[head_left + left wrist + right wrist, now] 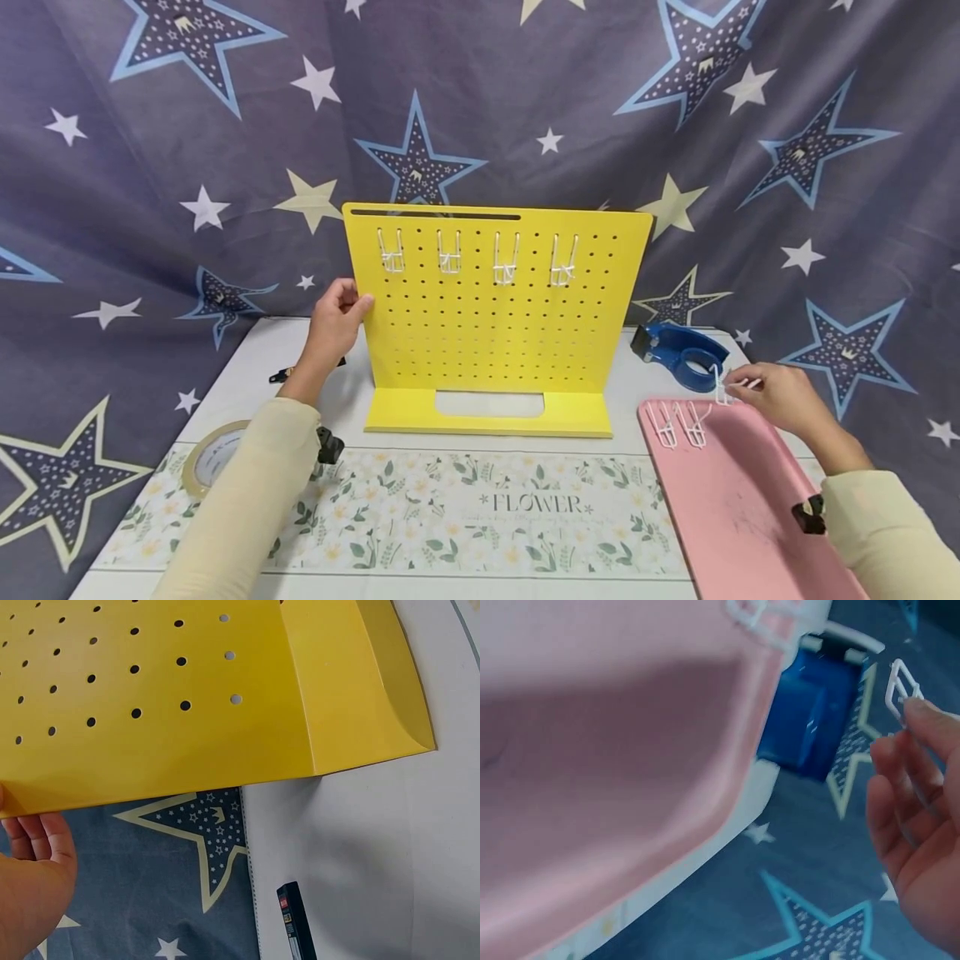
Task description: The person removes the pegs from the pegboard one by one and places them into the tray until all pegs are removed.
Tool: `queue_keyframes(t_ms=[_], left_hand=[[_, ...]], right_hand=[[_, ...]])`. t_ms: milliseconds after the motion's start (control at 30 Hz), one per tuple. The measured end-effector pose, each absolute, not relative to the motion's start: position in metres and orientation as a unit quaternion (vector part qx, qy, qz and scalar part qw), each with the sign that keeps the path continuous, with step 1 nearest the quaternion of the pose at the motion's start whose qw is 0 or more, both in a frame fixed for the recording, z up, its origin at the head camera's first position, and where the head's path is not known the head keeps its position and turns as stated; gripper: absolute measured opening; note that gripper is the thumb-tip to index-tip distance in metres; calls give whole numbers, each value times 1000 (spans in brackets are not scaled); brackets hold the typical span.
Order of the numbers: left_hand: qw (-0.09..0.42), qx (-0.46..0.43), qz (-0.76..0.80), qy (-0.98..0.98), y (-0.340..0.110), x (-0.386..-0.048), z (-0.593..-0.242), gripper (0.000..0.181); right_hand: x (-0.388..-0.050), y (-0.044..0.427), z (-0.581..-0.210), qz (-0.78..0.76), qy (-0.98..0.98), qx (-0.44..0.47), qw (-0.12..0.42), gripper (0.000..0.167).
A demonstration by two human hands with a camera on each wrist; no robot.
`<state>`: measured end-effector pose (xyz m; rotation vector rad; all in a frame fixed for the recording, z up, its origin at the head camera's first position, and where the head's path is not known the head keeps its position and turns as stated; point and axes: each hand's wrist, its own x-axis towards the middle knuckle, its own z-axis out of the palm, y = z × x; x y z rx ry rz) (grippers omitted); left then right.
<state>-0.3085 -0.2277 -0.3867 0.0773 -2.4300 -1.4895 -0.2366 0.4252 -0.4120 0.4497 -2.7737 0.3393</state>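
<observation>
Presently, held hook: the thin white bent-wire hook [900, 696] is near the far end of the pink shallow tray [750, 500]; a weak pinch could, I think, let it turn or drop.
Pegboard: the yellow upright perforated board [486, 304] stands on the white counter [626, 379], four white wire hooks [506, 271] hanging in its upper rows; it may tilt or slide if its support loosens or a push comes too hard.
Tray hooks: the pair of similar white hooks [695, 433] lies close together, so a careless pull could probably tangle them.
Right hand: it [780, 400] reaches forward over the tray's far corner, thumb and fingers pinching the held hook.
Left hand: it [333, 321] is stretched forward to the board's left edge, thumb in front, other fingers behind, pinching the edge between them.
</observation>
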Motion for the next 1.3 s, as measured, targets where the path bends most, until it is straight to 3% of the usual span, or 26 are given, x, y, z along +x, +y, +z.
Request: queue_keyframes(t_ms=[467,800,1300], left_hand=[[145,28,-518,-843,-230,-310,-386,29],[139,29,-520,-842,-229,-309,-386,28],[138,26,-522,-841,-228,-308,-386,28]], right_hand=[[-239,446,-447,146,-981,125,13,5],[-241,444,-471,148,-981,121,-16,7],[-242,449,-466,155,-981,102,-49,8]])
